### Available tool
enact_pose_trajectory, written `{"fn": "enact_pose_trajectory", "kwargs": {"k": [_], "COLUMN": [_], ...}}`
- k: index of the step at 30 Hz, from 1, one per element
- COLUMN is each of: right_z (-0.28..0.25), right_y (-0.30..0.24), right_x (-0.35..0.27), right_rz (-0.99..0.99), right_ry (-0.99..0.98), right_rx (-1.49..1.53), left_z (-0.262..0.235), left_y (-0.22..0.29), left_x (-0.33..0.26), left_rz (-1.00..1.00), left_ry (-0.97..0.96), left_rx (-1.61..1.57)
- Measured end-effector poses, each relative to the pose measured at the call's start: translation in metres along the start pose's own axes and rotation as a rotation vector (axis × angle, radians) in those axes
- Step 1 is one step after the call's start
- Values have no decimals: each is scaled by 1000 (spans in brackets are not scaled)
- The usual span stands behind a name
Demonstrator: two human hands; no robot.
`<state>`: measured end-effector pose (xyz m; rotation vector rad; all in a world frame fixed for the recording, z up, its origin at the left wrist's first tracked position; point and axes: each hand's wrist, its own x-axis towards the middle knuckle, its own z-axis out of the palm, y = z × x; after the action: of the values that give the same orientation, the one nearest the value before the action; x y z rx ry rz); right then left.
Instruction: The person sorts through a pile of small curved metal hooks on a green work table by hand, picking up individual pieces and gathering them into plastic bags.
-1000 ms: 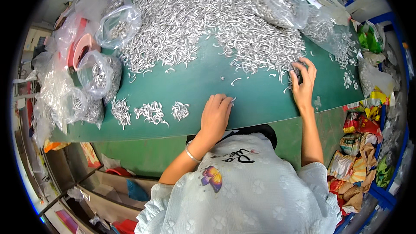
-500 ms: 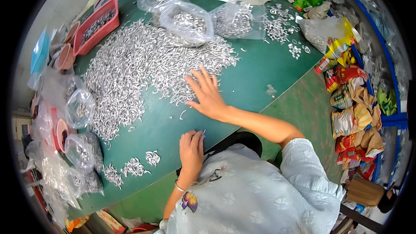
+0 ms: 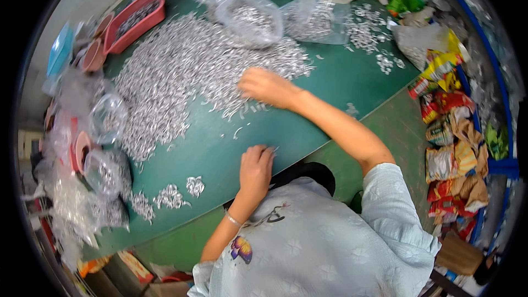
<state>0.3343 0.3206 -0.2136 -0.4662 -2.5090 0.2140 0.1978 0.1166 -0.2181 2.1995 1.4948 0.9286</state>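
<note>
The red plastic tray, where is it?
In the head view, the red rectangular plastic tray sits at the far left of the green table, beside the big heap of small silvery metal pieces.

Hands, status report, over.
Right hand flat on the pile of small silver metal pieces. Left hand pinching pieces at the near table edge. Nothing between them.

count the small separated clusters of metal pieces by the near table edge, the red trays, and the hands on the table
small clusters of metal pieces: 3
red tray: 1
hands, left hand and right hand: 2
total: 6
</note>
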Motion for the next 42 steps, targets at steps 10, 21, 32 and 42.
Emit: {"fn": "enact_pose_trajectory", "kwargs": {"k": [10, 21, 32, 42], "right_z": [-43, -11, 26, 7], "right_y": [-28, -33, -66, -38], "right_x": [-20, -34, -14, 31], "right_rz": [550, 497, 392, 589], "right_ry": [160, 98, 223, 450], "right_rx": [1, -197, -8, 45], "left_z": [-27, -26, -55, -96], "left_y": [-7, -77, -108, -151], "left_x": [45, 129, 97, 82], "left_rz": [-99, 77, 101, -106], "left_ry": [-12, -79, -19, 124], "left_rx": [110, 299, 275, 252]}}
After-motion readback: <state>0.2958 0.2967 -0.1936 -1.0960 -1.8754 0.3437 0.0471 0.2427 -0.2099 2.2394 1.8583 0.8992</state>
